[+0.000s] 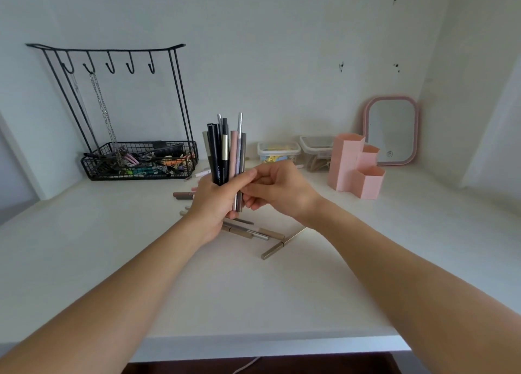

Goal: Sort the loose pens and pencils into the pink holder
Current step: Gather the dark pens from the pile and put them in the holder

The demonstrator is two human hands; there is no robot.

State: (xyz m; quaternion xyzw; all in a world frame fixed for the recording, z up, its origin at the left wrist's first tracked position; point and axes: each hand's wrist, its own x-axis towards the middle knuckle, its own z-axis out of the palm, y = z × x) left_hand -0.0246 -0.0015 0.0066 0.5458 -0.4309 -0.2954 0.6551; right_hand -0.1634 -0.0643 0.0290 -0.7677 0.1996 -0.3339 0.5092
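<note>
Pens and pencils [225, 151] stand upright as a bundle in my left hand [214, 201], whose fingers are curled around the lower shafts; I see black, grey, silver and pale pink barrels fanned slightly at the top. My right hand [277, 189] is up against the bundle from the right, its thumb and fingertips pinching a grey pencil at the bundle's right edge, so the two hands are together on the same cluster above the white desk [141, 246]. More loose pens [253, 232] lie scattered on the desk just below and behind my hands, one gold-toned pen [283, 244] angled apart from the rest. The pink holder [355, 166] stands upright to the right, near my right hand but not touching it, with its compartments open to the top. Behind it leans a pink-framed mirror [392, 131], and two clear plastic boxes [296, 151] sit beside the holder. On the left stands a black wire rack [135, 159] with hooks and a basket of small items.
</note>
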